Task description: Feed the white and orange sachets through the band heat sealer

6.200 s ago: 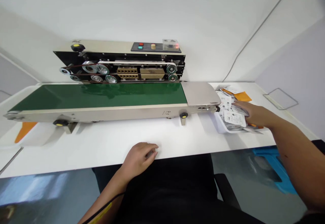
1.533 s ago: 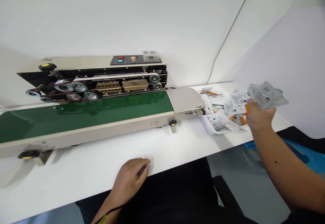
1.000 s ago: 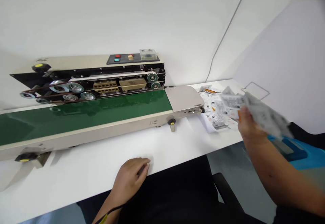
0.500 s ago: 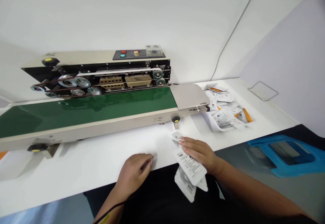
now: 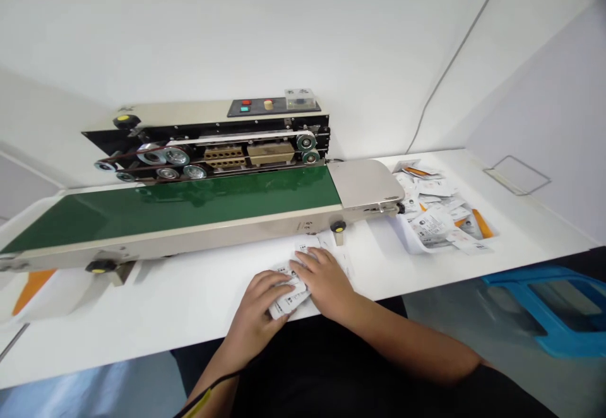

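In front of the band sealer [image 5: 213,153], near the front edge of the white bench [image 5: 142,307], both hands work close together over a small bunch of printed white sachets [image 5: 288,298]. The left hand [image 5: 255,307] comes in from the near side, its wrist low and its fingers [image 5: 277,281] curled narrowly around the bunch's left edge. The right hand [image 5: 326,285] reaches across from the right, forearm lying nearly level and palm turned down, with its fingers [image 5: 307,260] angled toward the left hand and pressed over the top of the sachets. The two hands nearly touch, and the bunch is held between them.

More loose sachets [image 5: 326,244] lie just beyond the right hand, beside the sealer's yellow-capped foot knob [image 5: 338,226]. A larger heap of sachets [image 5: 435,216] sits on the bench past the sealer's right end, with orange strips [image 5: 481,223] showing among them. The sealer's green conveyor belt [image 5: 189,200] runs along the bench, its surface bare of sachets. A thin black cord with a yellow tag [image 5: 199,399] hangs at the left wrist.
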Motion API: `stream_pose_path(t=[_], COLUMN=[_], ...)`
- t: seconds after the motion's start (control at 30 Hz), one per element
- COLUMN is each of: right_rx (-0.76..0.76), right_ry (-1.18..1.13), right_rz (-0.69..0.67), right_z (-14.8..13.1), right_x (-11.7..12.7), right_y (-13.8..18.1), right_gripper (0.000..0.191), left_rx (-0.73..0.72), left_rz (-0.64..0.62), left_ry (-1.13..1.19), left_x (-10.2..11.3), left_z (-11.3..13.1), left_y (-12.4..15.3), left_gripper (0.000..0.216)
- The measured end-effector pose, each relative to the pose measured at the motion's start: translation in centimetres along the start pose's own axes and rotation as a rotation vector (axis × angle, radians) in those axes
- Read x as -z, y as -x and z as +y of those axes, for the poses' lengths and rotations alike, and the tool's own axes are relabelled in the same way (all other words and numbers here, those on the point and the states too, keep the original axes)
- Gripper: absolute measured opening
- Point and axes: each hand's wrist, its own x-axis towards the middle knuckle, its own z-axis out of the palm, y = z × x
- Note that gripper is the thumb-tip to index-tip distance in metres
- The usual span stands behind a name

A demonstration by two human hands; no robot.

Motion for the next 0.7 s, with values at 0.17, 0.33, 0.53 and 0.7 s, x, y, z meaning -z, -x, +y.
stream_pose_path(t=[0.17,0.33,0.53,0.7], right_rx=[0.033,0.154,0.214,0.4], right_ry=[-0.109,-0.182,-0.206,-0.304], right_rz=[-0.041,0.03,0.269,0.225], right_z=[-0.5,-0.8,-1.2,-3.3], right_x=[0.4,1.2,0.7,3.2], right_y=[-0.6,0.3,0.3,-0.9], right_gripper=[0.08,0.07,0.043,0.035], left_rx=[0.097,0.169,0.135,-0.115], left_rz=[0.054,0.034,0.024,0.069], left_ry=[-0.024,-0.206,-0.317,-0.214], left_x=[-0.4,-1.0,-0.6,-2.3], left_z=[-0.3,0.9,2.7,4.7], left_y=[-0.4,-0.7,-0.9,1.3], left_gripper=[0.031,0.045,0.061,0.023])
